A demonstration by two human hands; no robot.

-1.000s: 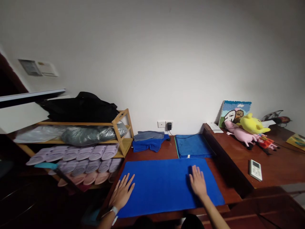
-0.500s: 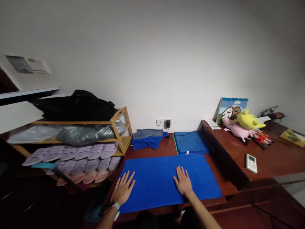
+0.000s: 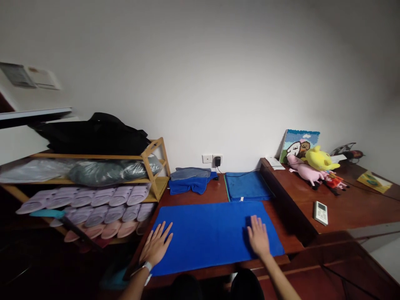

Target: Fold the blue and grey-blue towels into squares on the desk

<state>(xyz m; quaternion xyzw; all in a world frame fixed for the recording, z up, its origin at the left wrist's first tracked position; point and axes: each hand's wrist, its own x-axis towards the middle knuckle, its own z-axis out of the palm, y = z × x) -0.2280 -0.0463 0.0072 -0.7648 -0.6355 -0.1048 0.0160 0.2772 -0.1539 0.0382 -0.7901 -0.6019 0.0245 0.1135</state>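
Observation:
A blue cloth (image 3: 206,237) is spread nearly flat over the brown table (image 3: 215,192). At the cloth's left edge, my left hand (image 3: 156,246) lies with its fingers spread, a watch on its wrist. My right hand (image 3: 258,236) is over the right part of the cloth, fingers stretched out, holding nothing. Behind the spread cloth lie a crumpled blue and grey cloth pile (image 3: 190,181) and a folded blue cloth (image 3: 248,186) with a white tag.
A wooden rack (image 3: 159,166) on the left holds slippers (image 3: 106,198) and a black bag (image 3: 100,135). To the right, a higher table (image 3: 343,208) carries plush toys (image 3: 318,160), a white remote (image 3: 321,212) and a picture. A plug sits in the wall socket.
My right hand has moved rightward across the blue cloth. My left hand stays at the cloth's left edge. The whole view has shifted slightly.

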